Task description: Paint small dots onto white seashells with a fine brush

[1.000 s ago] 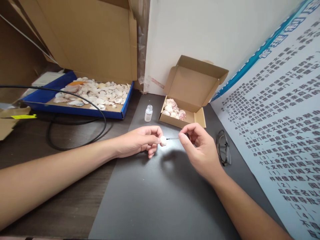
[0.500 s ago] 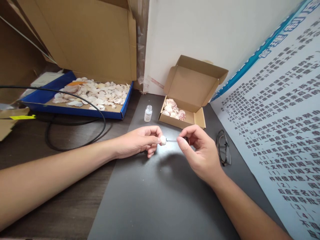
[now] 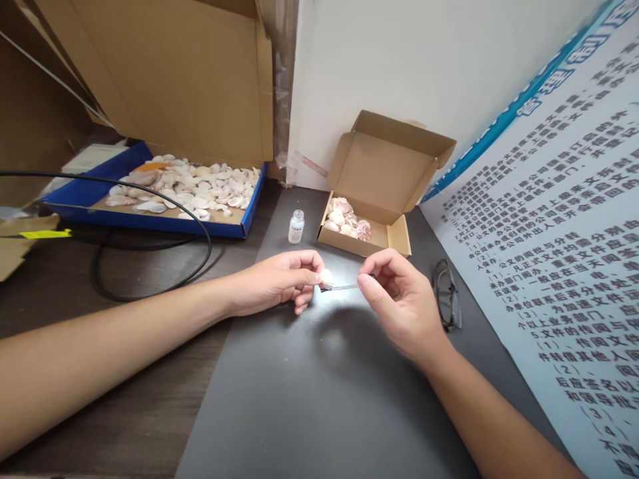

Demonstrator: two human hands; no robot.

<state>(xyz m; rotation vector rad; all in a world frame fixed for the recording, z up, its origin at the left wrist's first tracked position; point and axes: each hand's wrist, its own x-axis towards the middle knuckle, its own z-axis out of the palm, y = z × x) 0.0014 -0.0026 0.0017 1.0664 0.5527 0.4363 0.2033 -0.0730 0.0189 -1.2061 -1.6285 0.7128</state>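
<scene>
My left hand (image 3: pixel 284 283) pinches a small white seashell (image 3: pixel 326 278) between thumb and fingertips, above the grey mat. In my right hand (image 3: pixel 399 303) is a small brush (image 3: pixel 344 287) with a thin clear stem; its handle end is mostly hidden by my fingers. The brush's dark tip lies at the lower edge of the shell, close to my left fingertips; I cannot tell if it touches. A small glass bottle (image 3: pixel 296 227) with no cap on it stands upright beyond my left hand, a label on its front.
Behind my hands an open cardboard box (image 3: pixel 399 236) holds several shells. A blue-edged box (image 3: pixel 200 229) full of white shells stands at the left, with a black cable (image 3: pixel 174 194) looping across its front. Glasses (image 3: pixel 447 296) lie right of my right hand, beside a printed poster (image 3: pixel 549 266).
The brush tip has moved from the shell's right side to its lower edge. My right hand has shifted slightly to the right, and the shell has turned a little in my left fingers.
</scene>
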